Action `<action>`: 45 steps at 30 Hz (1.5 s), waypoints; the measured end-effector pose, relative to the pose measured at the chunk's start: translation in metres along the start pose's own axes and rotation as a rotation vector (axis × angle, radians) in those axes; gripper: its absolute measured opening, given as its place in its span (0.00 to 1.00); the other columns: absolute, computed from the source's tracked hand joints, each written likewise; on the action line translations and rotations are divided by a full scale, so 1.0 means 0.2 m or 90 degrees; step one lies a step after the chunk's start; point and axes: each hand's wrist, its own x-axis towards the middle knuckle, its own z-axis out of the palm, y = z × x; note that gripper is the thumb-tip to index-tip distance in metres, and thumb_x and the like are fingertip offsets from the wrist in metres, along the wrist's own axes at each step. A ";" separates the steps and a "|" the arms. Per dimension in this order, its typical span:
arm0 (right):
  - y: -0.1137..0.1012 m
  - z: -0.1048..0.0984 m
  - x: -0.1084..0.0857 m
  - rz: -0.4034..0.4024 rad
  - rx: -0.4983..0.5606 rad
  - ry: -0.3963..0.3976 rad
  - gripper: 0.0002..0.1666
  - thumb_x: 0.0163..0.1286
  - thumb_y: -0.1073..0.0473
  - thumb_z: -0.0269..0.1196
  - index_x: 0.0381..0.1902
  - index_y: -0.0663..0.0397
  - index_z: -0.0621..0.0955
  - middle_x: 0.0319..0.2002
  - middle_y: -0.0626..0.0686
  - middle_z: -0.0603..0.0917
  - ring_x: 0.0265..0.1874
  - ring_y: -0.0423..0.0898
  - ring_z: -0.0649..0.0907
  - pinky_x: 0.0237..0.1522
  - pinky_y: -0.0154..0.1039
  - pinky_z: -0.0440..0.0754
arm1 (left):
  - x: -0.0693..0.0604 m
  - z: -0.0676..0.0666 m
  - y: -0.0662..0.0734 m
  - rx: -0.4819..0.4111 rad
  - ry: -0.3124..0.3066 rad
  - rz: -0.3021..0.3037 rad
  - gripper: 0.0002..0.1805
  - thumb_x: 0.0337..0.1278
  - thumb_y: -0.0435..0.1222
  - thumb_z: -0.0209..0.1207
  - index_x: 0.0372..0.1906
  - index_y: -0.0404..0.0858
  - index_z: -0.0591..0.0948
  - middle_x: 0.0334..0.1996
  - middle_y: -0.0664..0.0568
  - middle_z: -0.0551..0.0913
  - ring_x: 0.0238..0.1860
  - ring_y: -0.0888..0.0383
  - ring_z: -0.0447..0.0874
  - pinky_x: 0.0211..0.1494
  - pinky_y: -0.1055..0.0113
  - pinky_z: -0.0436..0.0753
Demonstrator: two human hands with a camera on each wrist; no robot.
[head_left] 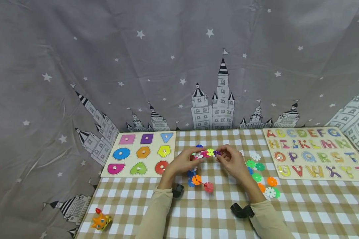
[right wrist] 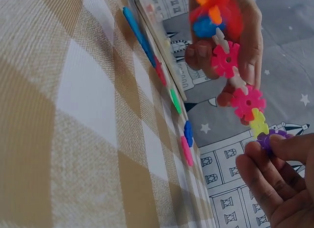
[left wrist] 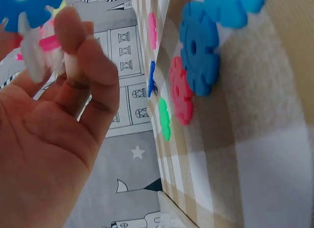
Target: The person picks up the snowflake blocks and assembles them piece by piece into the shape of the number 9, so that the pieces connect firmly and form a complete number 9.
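Note:
A chain of notched plastic discs is held up between both hands. My right hand (head_left: 233,162) pinches the purple disc (right wrist: 267,140) at one end, which joins a yellow disc (head_left: 210,152). Further along are pink discs (right wrist: 248,102) and white discs (right wrist: 239,80). My left hand (head_left: 182,162) grips the chain around its pink and white discs. Beyond that hand the chain hangs down, with an orange disc (head_left: 196,180) and a red disc (head_left: 208,187) at its lower end. Blue discs (left wrist: 198,47) lie on the table below the left hand.
Several loose green, white and orange discs (head_left: 272,181) lie right of the right hand. A shape puzzle board (head_left: 125,160) stands at the left, a letter puzzle board (head_left: 273,146) at the right. A small orange toy figure (head_left: 100,221) sits at the front left. Behind hangs a grey curtain (head_left: 167,66).

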 end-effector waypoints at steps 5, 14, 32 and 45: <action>0.01 0.00 0.00 -0.014 0.015 -0.014 0.11 0.63 0.72 0.65 0.44 0.65 0.80 0.40 0.63 0.84 0.32 0.53 0.86 0.34 0.31 0.84 | 0.01 0.02 0.00 0.002 0.018 0.009 0.25 0.66 0.40 0.60 0.67 0.44 0.75 0.54 0.49 0.81 0.21 0.60 0.67 0.28 0.71 0.72; 0.00 -0.01 0.00 0.012 0.091 -0.039 0.10 0.68 0.73 0.59 0.47 0.70 0.78 0.42 0.68 0.82 0.37 0.54 0.87 0.41 0.38 0.86 | 0.01 0.01 0.00 0.008 0.020 -0.011 0.25 0.67 0.40 0.59 0.68 0.48 0.73 0.58 0.51 0.80 0.26 0.59 0.66 0.31 0.71 0.70; 0.02 -0.02 0.00 -0.067 -0.105 -0.012 0.08 0.65 0.67 0.66 0.41 0.55 0.83 0.32 0.51 0.83 0.24 0.41 0.80 0.28 0.31 0.79 | 0.00 0.00 0.00 -0.026 -0.005 -0.018 0.25 0.67 0.40 0.59 0.68 0.49 0.74 0.62 0.50 0.78 0.18 0.61 0.71 0.27 0.71 0.74; 0.01 -0.02 0.00 -0.074 -0.090 -0.020 0.11 0.64 0.68 0.66 0.44 0.59 0.80 0.30 0.53 0.82 0.21 0.43 0.80 0.25 0.34 0.79 | 0.00 -0.01 -0.01 -0.010 -0.006 -0.035 0.24 0.65 0.44 0.61 0.65 0.50 0.76 0.61 0.48 0.78 0.33 0.60 0.74 0.32 0.71 0.75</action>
